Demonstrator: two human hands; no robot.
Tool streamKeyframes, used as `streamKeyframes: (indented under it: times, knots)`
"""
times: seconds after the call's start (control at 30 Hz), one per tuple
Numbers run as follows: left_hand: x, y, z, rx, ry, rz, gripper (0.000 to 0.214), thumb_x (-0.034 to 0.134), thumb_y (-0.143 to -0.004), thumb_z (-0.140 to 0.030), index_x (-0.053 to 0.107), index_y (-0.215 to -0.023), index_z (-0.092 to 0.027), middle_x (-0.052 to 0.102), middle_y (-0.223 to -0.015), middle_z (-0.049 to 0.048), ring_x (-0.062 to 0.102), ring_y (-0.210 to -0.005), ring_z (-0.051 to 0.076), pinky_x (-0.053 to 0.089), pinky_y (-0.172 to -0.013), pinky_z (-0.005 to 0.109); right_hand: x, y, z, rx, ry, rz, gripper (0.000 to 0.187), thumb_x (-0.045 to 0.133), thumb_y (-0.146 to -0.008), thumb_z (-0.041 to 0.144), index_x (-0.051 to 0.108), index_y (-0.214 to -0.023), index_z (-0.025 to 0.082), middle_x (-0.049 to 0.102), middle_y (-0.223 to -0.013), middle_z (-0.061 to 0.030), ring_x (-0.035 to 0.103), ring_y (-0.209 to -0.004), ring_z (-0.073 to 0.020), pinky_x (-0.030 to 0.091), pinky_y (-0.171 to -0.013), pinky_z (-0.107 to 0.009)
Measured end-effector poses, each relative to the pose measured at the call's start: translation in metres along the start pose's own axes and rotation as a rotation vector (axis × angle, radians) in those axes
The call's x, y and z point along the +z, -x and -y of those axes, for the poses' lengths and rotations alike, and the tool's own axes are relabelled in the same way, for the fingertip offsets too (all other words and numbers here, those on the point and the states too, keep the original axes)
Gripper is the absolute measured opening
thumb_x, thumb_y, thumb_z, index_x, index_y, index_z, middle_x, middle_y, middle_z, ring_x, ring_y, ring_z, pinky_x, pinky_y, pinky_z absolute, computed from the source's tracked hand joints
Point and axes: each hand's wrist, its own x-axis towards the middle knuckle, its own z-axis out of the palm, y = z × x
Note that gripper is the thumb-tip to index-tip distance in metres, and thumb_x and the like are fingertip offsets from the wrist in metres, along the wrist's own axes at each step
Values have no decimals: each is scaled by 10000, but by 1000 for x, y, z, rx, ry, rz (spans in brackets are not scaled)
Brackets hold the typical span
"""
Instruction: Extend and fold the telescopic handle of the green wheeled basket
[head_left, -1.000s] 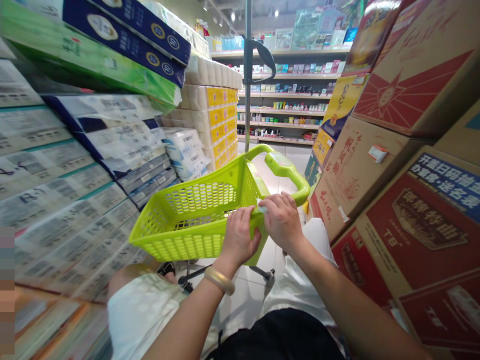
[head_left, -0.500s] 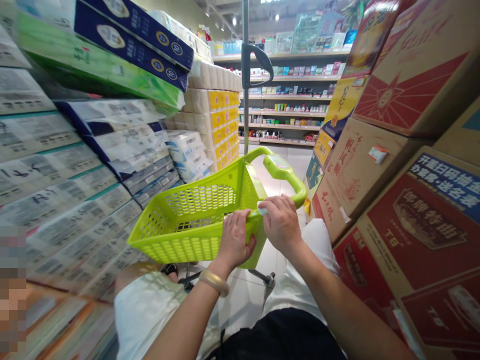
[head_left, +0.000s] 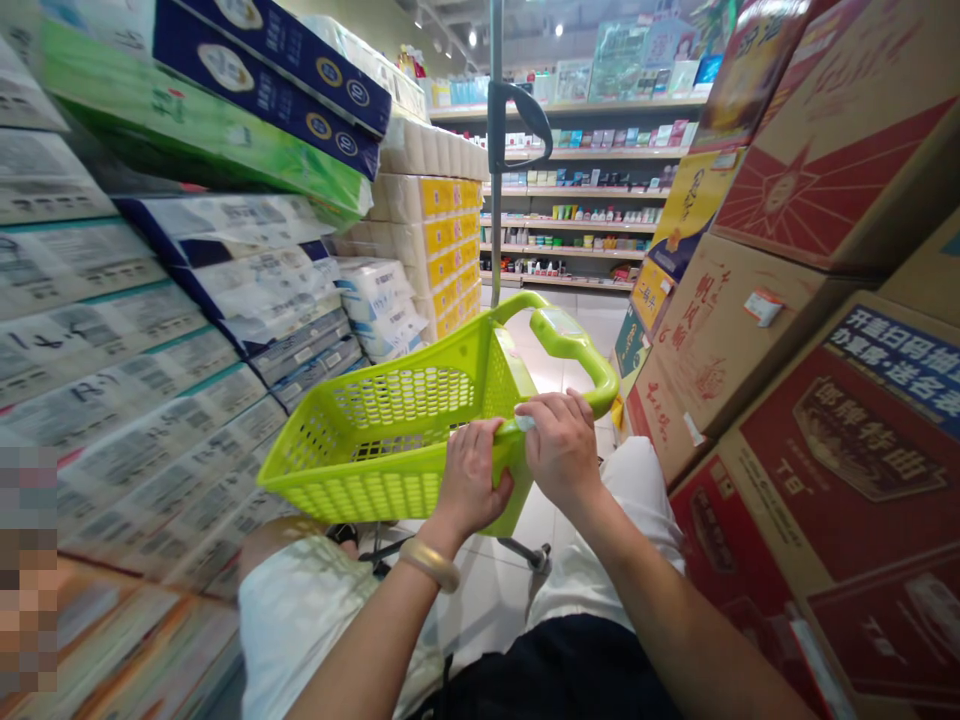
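Note:
A lime-green plastic shopping basket [head_left: 397, 420] on a wheeled stand sits right in front of me, with a perforated floor and walls. Both hands are on its near rim. My left hand [head_left: 472, 478] is curled around the rim, with a gold bangle [head_left: 429, 565] on that wrist. My right hand [head_left: 559, 450] grips the rim beside it, and a small white scrap [head_left: 524, 424] shows at its fingers. The basket's curved green handle [head_left: 577, 343] rises farther ahead, beyond my hands.
Stacked toilet-paper packs [head_left: 165, 340] form a wall on the left, and large printed cartons [head_left: 825, 450] rise on the right. Between them runs a tiled aisle [head_left: 577, 320] towards stocked shelves [head_left: 577, 200]. A metal pole [head_left: 493, 150] stands beyond the basket. My light shorts [head_left: 307, 620] show below.
Both hands stay on the rim in much the same grip. The basket and shelves have shifted only slightly in view.

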Motion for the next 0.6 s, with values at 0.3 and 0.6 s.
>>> streamKeyframes:
  times: [0.3, 0.6]
  knots:
    - [2, 2, -4, -23, -13, -20, 569, 549, -731, -234, 402, -1278, -178, 543, -1159, 123, 486, -1106, 302, 364, -988, 483, -16, -3, -18, 91, 44, -98, 281, 489, -774, 48, 674, -910, 211, 669, -950, -53, 567, -972, -229, 311, -1074, -409]
    - [1, 5, -2, 15, -18, -23, 544, 521, -761, -242, 402, -1287, -168, 545, -1154, 127, 485, -1098, 296, 378, -977, 472, -14, 2, -10, 40, 5, -45, 277, 494, -784, 48, 663, -912, 228, 684, -945, -22, 590, -966, -200, 270, -1105, -383]
